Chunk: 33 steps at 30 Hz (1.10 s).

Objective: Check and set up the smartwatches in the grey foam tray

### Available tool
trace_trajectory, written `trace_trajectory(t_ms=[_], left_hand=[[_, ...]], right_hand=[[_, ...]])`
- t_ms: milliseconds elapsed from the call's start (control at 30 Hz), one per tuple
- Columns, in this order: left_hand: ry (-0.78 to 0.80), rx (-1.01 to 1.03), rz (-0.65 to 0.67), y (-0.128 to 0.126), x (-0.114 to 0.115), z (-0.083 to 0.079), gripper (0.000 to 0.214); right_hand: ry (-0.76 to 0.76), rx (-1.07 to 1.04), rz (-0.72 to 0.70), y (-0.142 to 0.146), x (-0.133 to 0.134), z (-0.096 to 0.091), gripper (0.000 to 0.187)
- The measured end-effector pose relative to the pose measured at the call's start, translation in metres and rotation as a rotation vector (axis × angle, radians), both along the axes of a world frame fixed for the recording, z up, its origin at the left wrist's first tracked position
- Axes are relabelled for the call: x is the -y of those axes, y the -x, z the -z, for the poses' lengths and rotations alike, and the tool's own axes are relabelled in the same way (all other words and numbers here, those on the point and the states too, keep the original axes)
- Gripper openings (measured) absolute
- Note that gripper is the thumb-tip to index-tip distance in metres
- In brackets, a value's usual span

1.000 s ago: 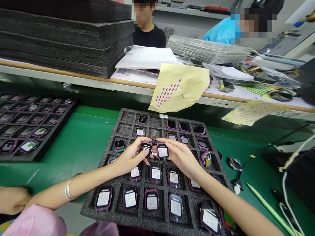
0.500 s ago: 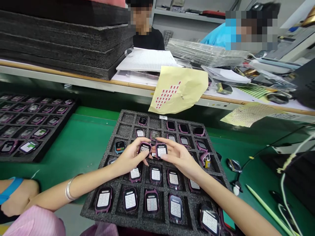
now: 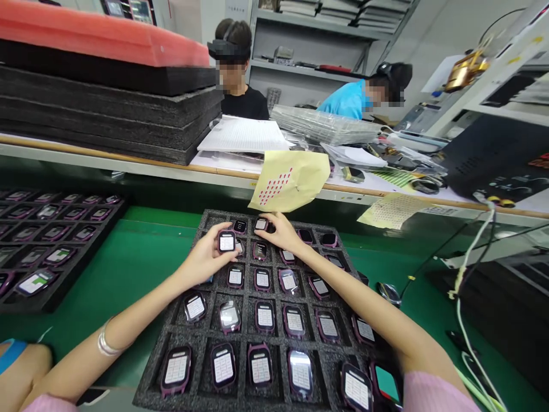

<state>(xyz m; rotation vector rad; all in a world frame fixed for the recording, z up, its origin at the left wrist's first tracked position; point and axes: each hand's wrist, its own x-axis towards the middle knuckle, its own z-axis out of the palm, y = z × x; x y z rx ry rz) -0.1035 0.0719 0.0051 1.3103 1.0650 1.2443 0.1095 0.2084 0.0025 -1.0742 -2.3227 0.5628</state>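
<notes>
A dark foam tray (image 3: 143,382) with square compartments lies before me, most of them holding purple-rimmed smartwatch bodies with lit list screens. My left hand (image 3: 209,252) pinches a smartwatch (image 3: 226,241) between thumb and fingers, screen up, above the tray's back left compartments. At the back row my right hand (image 3: 279,234) grips another smartwatch (image 3: 261,224) by its edges, at or in a compartment there. Just in front of that hand a smartwatch with a dark screen (image 3: 259,250) sits in its compartment. A watch with a green screen (image 3: 386,382) lies at the front right.
A second tray of watches (image 3: 51,286) stands on the green table (image 3: 115,257) at left. Behind runs a shelf with stacked black foam (image 3: 107,120), papers and a hanging yellow sheet (image 3: 295,180). Cables (image 3: 461,286) hang at right. Two people sit beyond.
My hands have moved apart from the tray's middle toward its back, each with a watch. The right one has reached the back row. The head view has tilted up.
</notes>
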Motion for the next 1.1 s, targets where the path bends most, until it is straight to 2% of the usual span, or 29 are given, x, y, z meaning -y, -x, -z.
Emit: trace_trajectory(t_ms=[67,133,167,300,367,467,600,700,800,867,933,1100], left_hand=[[-0.093,-0.266,-0.051,0.021,-0.013,-0.002,0.052],[-0.223,-0.633,-0.112,0.04,-0.025,0.001,0.044],[-0.249,-0.72,-0.116,0.048,-0.029,0.003,0.042],[-0.267,-0.867,-0.044,0.066,-0.039,0.013,0.036],[-0.279,-0.919,-0.014,0.064,-0.041,0.011,0.037],[-0.365,-1.014,0.048,0.041,-0.046,-0.004,0.027],[-0.446,-1.065,0.2,-0.029,-0.062,-0.023,0.017],[-0.404,-1.088,0.185,-0.089,-0.083,-0.022,0.02],[-0.274,-1.096,0.096,-0.134,-0.105,-0.011,0.021],[-0.18,-1.07,0.04,-0.15,-0.116,-0.004,0.025],[-0.096,-1.015,0.002,-0.155,-0.123,0.001,0.029],[0.053,-0.729,0.004,-0.143,-0.128,0.0,0.02]], right_hand=[[-0.053,0.062,-0.031,0.002,-0.004,0.003,0.047],[-0.091,0.116,-0.06,-0.003,-0.003,0.003,0.047],[-0.105,0.14,-0.07,-0.009,-0.001,0.001,0.044],[-0.138,0.221,-0.029,-0.044,0.001,-0.011,0.022],[-0.153,0.249,0.051,-0.066,0.0,-0.017,0.02],[-0.147,0.307,0.158,-0.096,0.0,-0.021,0.021],[-0.099,0.395,0.225,-0.11,0.003,-0.018,0.013],[-0.055,0.425,0.267,-0.107,0.005,-0.015,0.015],[0.01,0.399,0.3,-0.103,0.005,-0.01,0.019],[0.064,0.347,0.321,-0.102,0.004,-0.006,0.021],[0.12,0.272,0.335,-0.102,0.003,-0.002,0.022],[0.235,-0.033,0.335,-0.101,0.004,-0.001,0.01]])
